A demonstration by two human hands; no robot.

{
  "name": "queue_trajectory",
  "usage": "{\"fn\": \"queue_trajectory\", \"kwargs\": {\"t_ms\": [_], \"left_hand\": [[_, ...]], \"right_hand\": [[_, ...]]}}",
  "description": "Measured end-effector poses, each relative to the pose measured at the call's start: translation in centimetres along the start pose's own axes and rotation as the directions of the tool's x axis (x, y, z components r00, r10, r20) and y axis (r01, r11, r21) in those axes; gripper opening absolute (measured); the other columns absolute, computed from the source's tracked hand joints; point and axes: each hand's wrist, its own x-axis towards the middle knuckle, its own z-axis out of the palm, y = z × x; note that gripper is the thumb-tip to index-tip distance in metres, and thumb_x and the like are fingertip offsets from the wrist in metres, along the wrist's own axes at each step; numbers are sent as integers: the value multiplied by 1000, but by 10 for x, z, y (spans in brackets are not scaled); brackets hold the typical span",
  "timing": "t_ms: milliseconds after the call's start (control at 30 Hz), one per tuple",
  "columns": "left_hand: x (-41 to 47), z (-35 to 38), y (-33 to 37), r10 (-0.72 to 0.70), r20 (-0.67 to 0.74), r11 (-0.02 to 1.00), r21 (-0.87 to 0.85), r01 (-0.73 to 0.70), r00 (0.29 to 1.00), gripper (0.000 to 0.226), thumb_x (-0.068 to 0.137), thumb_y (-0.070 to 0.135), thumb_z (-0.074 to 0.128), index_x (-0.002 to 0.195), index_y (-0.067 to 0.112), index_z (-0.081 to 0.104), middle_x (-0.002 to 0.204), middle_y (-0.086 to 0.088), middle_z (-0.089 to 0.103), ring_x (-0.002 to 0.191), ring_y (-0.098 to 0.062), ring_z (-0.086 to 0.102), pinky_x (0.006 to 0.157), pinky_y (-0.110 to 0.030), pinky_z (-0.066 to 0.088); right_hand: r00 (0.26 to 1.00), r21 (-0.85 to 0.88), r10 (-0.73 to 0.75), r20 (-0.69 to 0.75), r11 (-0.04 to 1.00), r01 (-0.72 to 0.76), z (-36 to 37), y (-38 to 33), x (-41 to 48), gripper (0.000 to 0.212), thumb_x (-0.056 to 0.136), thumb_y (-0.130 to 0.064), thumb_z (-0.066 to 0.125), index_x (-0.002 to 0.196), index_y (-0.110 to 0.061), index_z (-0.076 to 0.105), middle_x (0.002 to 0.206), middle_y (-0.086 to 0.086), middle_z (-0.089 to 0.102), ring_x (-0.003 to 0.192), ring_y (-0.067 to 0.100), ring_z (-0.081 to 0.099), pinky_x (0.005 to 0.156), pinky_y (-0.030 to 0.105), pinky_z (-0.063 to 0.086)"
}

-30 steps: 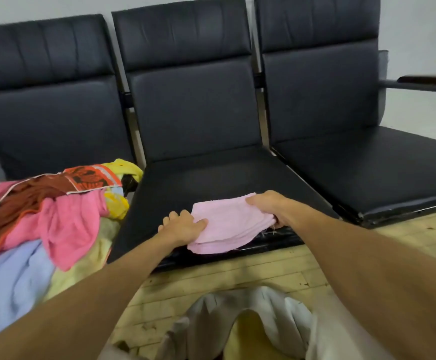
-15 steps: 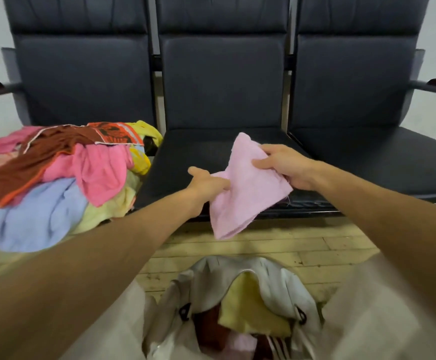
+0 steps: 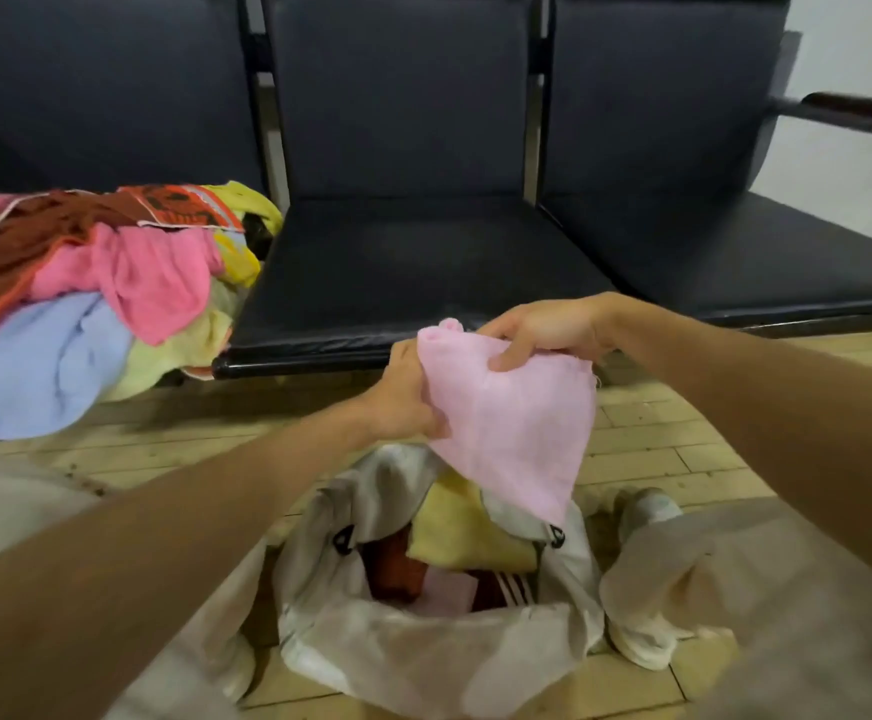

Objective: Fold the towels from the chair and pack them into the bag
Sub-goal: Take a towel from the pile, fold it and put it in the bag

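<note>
**Status:** task part done. I judge that the larger share of the work is left.

**Item in hand:** one pale pink towel (image 3: pixel 517 423), folded down to a small flat piece. It is held in the air, above the mouth of the bag (image 3: pixel 403 662). Its lower corner hangs towards the bag's rim at 1 o'clock of the opening. I cannot tell whether it touches.

**Left hand** (image 3: pixel 408 392)**:** fingers curled round the towel's left edge, gripping it.

**Right hand** (image 3: pixel 543 330)**:** thumb and fingers pinching the upper edge from above. Both hands carry the same towel, so neither is free.

**Bag:** white, standing on the wooden floor (image 3: pixel 164 433) at 6 o'clock in my view, between the person's knees, with its mouth open. Inside I note a yellow towel (image 3: pixel 465 532) on top and a dark red piece (image 3: pixel 392 563) at its 8 o'clock. A pink patch lies below them. Several items are therefore packed, but the exact count is hidden.

**Outstanding:** a heap of towels (image 3: pixel 86 304) lies at 9 o'clock on the left chair, loose and unfolded. It holds blue, bright pink, brown and pale yellow cloths and an orange printed one, and it spills over the seat's front edge.

**Judgement:** the fold on the pink towel looks complete, and the step in hand is lowering it into the bag. After that, each piece in the heap needs folding and packing in turn.
</note>
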Motion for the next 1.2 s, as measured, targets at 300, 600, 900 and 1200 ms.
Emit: {"fn": "queue_trajectory", "kwargs": {"t_ms": [300,600,900,1200], "left_hand": [[-27,57,-32,165,-218,986,50,-158,962,47,73,43,58,117,27,59,114,17,61,108,-9,60,91,-35,50],[-10,111,-81,-156,386,949,-196,246,909,56,74,9,61,126,25,47,116,-5,61,104,-6,59,97,-36,50],[0,135,-115,-376,394,892,399,212,839,14,95,16,48,83,19,54,78,-3,55,77,-16,59,59,-16,45],[36,90,-147,-70,36,583,813,12,997,57,85,43,59,129,11,42,126,-8,43,116,-24,41,98,-36,36]], "right_hand": [[962,54,96,256,992,-114,16,62,16,33,93,-3,55,124,-11,59,123,13,65,117,33,60,100,48,48],[843,-28,335,420,934,-356,50,129,57,21,95,-5,54,116,-6,59,107,10,68,97,27,66,80,34,58],[962,-522,272,-6,820,-235,132,180,114,28,98,-25,50,121,-10,55,110,7,55,103,23,54,76,25,44],[984,-707,74,-163,687,-169,170,192,117,22,95,-25,44,111,-19,57,86,4,54,97,36,62,78,40,53]]}}
